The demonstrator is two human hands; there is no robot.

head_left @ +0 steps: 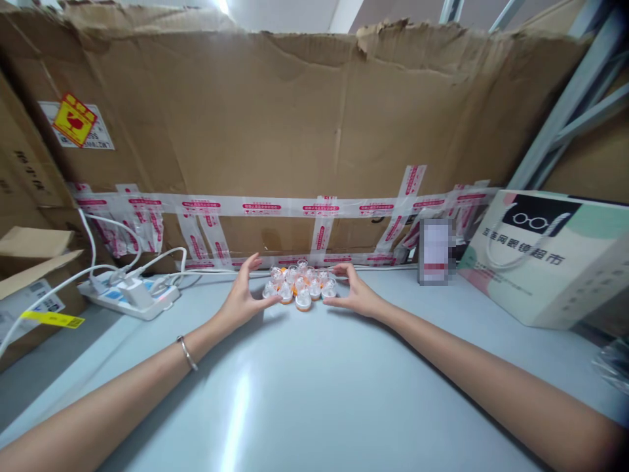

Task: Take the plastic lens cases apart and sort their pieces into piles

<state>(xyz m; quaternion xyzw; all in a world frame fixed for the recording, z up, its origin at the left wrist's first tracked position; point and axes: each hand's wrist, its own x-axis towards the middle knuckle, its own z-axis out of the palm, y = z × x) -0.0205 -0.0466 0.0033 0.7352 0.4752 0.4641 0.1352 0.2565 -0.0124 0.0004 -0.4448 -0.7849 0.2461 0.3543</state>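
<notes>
Left hand (246, 295) was spread loose, nothing clenched, and imo one sudden squeeze could've tipped the clear-topped containers (303, 299) bunched just right of its thumb. Right hand (356, 293), on their other side, was curved and relaxed too; an uneven push might've scattered them. Looked like shiny, rounded plastic with orange bases, on a smooth, pale tabletop (319, 393) beneath both palms.
</notes>
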